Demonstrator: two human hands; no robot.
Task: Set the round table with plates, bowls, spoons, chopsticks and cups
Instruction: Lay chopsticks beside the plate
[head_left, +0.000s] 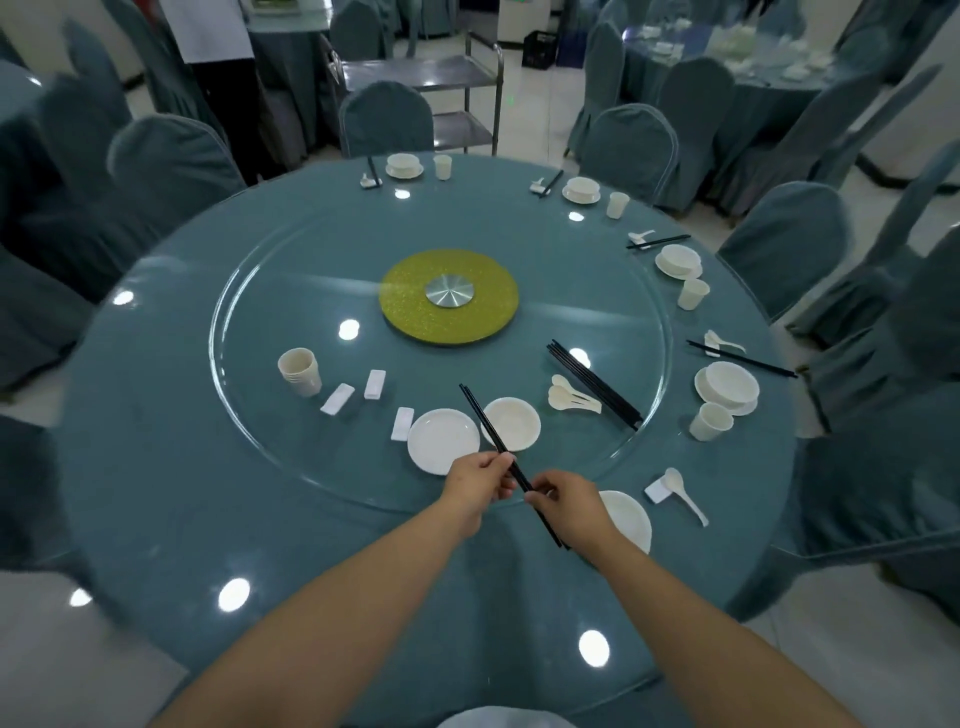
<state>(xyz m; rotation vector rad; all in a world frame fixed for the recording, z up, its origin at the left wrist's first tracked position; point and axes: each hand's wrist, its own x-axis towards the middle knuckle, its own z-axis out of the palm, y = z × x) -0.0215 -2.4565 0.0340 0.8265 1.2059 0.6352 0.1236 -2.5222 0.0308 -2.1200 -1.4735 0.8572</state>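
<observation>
Presently: left hand (480, 486) and right hand (563, 501), each grip pinching one black chopstick pair (491, 434) held tilted above the desk (171, 493), over plate (443, 440) and bowl (511, 423)

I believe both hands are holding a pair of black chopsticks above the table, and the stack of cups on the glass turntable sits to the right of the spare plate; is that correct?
Not quite: in the head view the stack of cups sits to the left of the spare plate, not the right. The rest holds: the left hand and right hand both hold the black chopsticks above the table.
</observation>
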